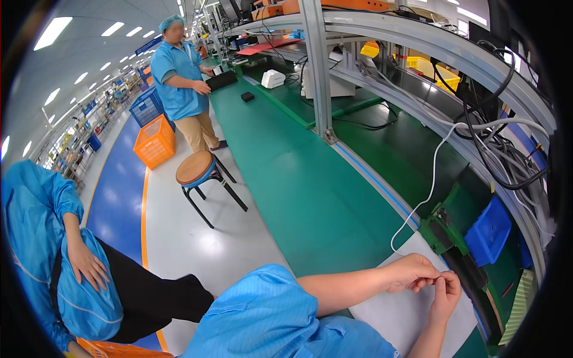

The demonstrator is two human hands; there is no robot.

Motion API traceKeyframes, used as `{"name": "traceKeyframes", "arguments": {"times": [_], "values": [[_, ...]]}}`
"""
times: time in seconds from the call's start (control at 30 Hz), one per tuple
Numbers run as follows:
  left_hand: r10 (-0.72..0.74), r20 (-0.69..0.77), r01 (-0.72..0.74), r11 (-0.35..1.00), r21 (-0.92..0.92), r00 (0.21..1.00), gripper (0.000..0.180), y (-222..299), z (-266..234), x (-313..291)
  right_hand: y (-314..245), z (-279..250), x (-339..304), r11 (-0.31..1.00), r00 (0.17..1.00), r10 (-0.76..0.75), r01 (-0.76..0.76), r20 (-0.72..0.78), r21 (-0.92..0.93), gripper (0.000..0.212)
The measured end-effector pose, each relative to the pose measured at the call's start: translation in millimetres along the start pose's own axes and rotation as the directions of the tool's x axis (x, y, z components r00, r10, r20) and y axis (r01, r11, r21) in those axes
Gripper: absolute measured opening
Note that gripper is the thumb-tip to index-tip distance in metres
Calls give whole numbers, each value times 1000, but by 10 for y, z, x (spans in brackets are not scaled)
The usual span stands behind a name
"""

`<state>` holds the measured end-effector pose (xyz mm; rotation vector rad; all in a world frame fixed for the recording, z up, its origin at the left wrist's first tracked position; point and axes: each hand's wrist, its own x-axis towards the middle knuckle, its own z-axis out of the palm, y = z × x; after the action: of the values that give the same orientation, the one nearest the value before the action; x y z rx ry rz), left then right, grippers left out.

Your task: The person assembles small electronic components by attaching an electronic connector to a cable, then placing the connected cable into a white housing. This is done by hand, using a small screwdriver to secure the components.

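My left hand (412,269) and my right hand (445,293) meet fingertip to fingertip above a white sheet (382,310) on the bench. Both are closed in a pinch. Whatever lies between the fingertips is hidden or too small to name. A thin white cable (431,190) hangs from the rack and curves down to the sheet beside my left hand. I cannot tell whether its end reaches my fingers. Just past my hands stands a green fixture (439,232) with a dark bar.
A blue bin (488,231) and bundled cables (507,140) are at the right, by a metal post (316,65). A stool (196,168) and orange crate (154,142) stand left of the green bench (280,173). One co-worker (179,77) holds a dark object; another (54,238) sits at left.
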<state>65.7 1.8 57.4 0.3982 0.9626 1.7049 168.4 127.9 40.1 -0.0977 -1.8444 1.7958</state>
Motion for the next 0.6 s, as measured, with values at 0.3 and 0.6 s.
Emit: {"name": "traceKeyframes", "arguments": {"times": [0.3,0.6], "values": [[-172,113,188,970,-153,979,12,34,-119,101,-137,20,58,924,984,-179,174,17,-340,7],[-260,104,278,928,-249,960,11,139,-125,28,-225,62,106,880,966,-244,259,88,-399,9]]}}
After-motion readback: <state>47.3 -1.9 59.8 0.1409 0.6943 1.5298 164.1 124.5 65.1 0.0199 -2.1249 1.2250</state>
